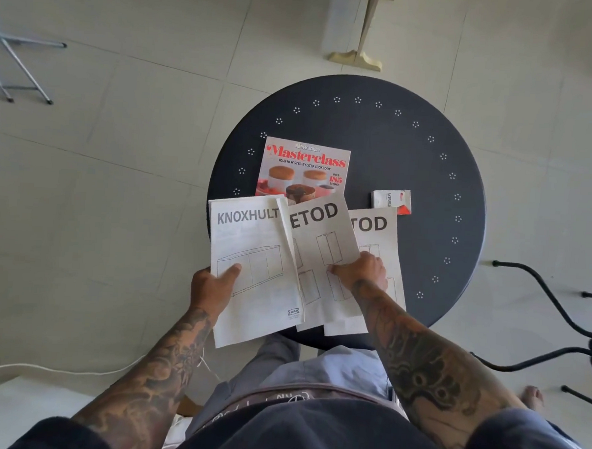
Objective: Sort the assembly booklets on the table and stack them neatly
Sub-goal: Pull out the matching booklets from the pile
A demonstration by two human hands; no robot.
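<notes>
On a round dark table (394, 154) over pale floor tiles (121, 129), mid-frame, three fanned booklets run lengthwise toward the frame's top: the left hand (212, 288) pinches the KNOXHULT booklet (254, 273), and the right hand (364, 271) presses closed fingers onto the two overlapping ETOD booklets (324, 239).

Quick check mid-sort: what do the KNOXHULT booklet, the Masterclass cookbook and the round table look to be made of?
White KNOXHULT assembly booklet: thin matte uncoated paper, seemingly; grey line print, its lower corner hangs past the table edge. Red-titled Masterclass cookbook: probably coated stock, with saturated colour photos, though no clear sheen shows. Dark round table: likely painted metal, matte, with small punched hole clusters ringing the rim.
</notes>
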